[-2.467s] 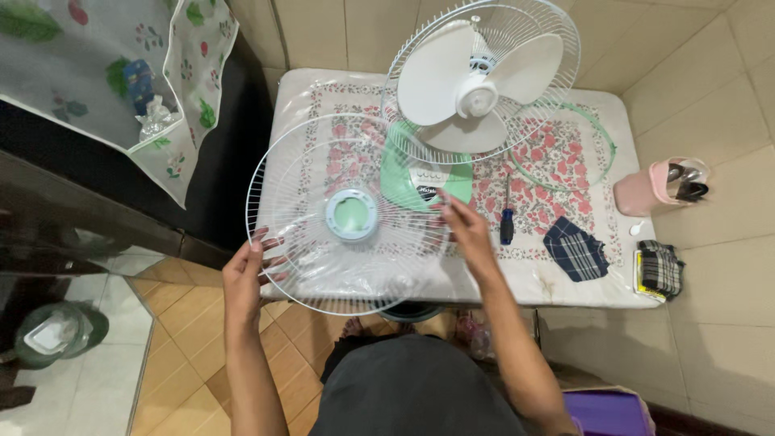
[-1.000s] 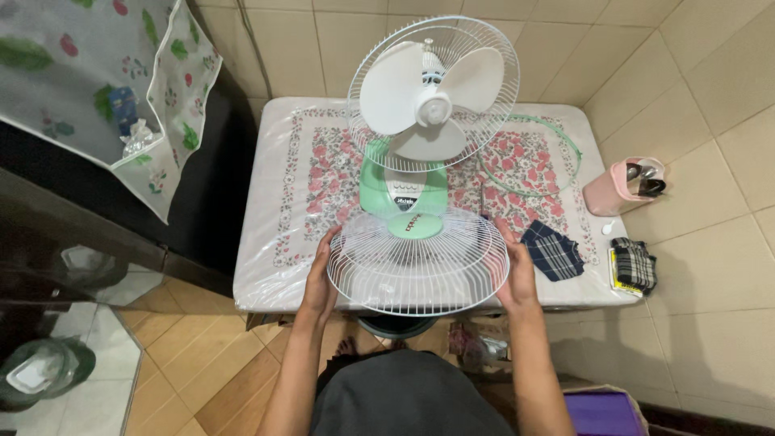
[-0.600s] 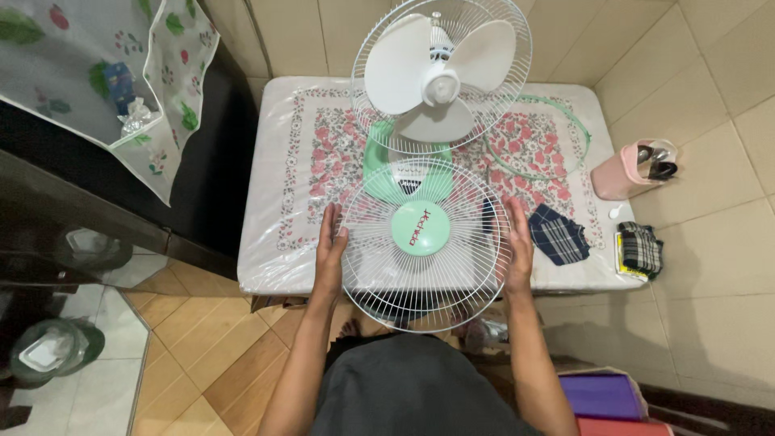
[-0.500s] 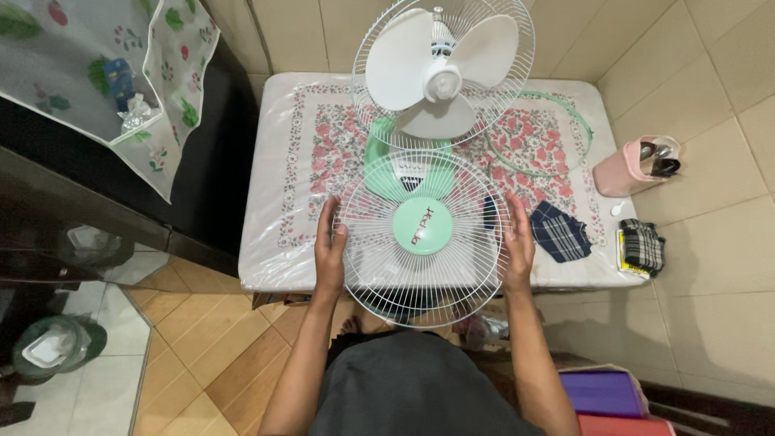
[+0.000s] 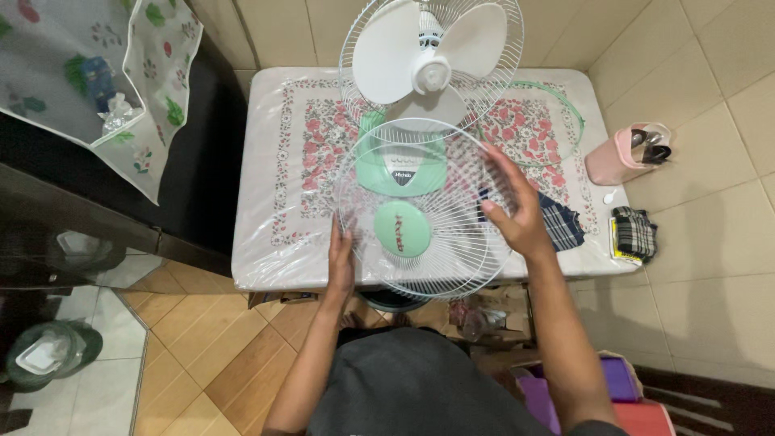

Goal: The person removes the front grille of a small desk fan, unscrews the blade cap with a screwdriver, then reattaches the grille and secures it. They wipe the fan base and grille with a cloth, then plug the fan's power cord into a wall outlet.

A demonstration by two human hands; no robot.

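Two hands: left hand [image 5: 341, 257] and right hand [image 5: 514, 211] grasp opposite rims of the front fan guard [image 5: 424, 210].
Position: held before the table fan [image 5: 428, 73], above the table [image 5: 266, 202].
Facing: green hub [image 5: 402, 228] toward the camera; round, no long axis.
Advice: keep it level, centred on the blades.

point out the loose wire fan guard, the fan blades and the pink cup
loose wire fan guard [image 5: 401, 228]: head view, on its round green centre cap
fan blades [image 5: 381, 62]: head view, on the left white blade
pink cup [image 5: 611, 164]: head view, on its outer wall
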